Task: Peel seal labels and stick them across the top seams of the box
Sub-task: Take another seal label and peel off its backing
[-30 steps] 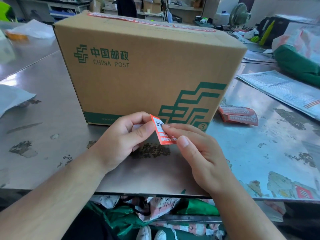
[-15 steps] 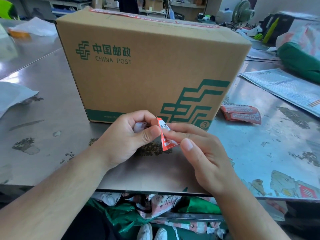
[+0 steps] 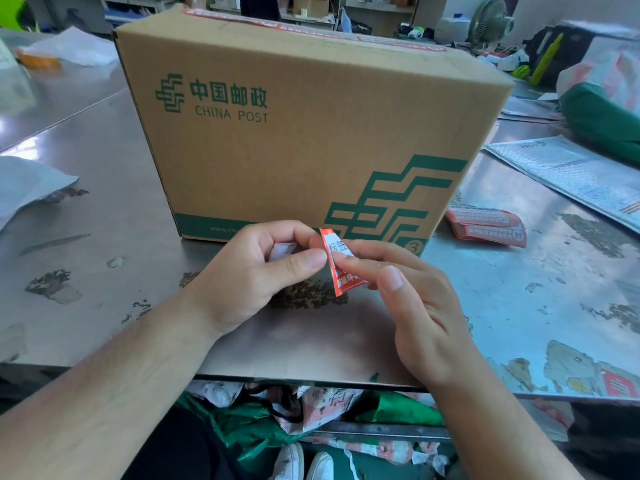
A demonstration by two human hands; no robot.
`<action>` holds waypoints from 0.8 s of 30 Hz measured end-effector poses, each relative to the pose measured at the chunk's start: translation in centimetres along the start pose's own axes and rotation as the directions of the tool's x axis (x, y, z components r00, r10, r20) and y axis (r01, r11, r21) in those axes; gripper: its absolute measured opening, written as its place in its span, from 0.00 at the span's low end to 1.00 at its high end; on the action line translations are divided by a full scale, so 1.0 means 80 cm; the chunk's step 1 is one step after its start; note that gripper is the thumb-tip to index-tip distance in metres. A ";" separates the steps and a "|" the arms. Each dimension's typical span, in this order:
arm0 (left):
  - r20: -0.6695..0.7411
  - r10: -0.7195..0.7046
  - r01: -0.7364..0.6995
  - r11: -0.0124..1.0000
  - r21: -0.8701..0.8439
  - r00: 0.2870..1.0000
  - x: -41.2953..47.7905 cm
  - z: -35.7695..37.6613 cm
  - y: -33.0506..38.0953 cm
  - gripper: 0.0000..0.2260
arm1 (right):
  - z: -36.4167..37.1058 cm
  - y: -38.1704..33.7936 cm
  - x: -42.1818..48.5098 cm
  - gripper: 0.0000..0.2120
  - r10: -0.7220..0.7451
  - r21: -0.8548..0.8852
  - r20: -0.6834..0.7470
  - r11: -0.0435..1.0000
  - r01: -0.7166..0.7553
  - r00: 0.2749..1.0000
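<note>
Our left grip (image 3: 249, 271) and right grip (image 3: 415, 306) pinch one seal label (image 3: 341, 268) at 6 o'clock of the closed box (image 3: 304, 133). Spare labels (image 3: 485, 226) lie at its 4 o'clock.

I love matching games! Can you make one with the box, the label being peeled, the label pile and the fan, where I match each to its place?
Things:
1. box
2. label
3. label pile
4. fan

Places:
A. far at the back, top right
B. lying on the table, right of the box
C. pinched between the left hand and the right hand
D. standing in the middle of the table

Pairs: 1-D, 2-C, 3-B, 4-A
</note>
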State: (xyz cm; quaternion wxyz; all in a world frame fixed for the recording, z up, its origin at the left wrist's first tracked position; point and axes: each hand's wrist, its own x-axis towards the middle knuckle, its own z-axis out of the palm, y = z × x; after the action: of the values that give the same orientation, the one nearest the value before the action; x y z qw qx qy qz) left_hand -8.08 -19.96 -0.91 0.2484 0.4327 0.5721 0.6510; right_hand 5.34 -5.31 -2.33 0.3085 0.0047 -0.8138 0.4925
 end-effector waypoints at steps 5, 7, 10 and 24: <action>0.001 -0.024 0.024 1.000 0.004 1.000 0.000 -0.002 0.001 0.02 | 0.000 0.002 -0.001 0.24 -0.014 -0.067 0.013 0.998 0.015 1.000; 0.001 -0.021 0.021 1.000 0.008 1.000 0.000 -0.002 -0.001 0.02 | 0.002 0.004 -0.001 0.23 -0.009 -0.067 0.010 0.998 0.010 1.000; -0.019 -0.040 0.041 0.999 0.023 0.999 0.001 0.000 -0.001 0.03 | 0.002 0.004 -0.002 0.23 -0.017 -0.088 0.010 0.996 0.017 1.000; -0.052 -0.045 0.047 0.998 0.048 0.998 0.003 -0.007 -0.004 0.10 | 0.001 0.002 0.000 0.19 -0.029 -0.205 -0.042 0.979 0.020 0.999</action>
State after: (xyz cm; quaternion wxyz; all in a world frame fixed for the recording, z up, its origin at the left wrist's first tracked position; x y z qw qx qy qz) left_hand -8.72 -19.98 -1.12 0.2380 0.4084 0.6039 0.6417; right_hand 5.26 -5.30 -2.47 0.3313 -0.0279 -0.8528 0.4026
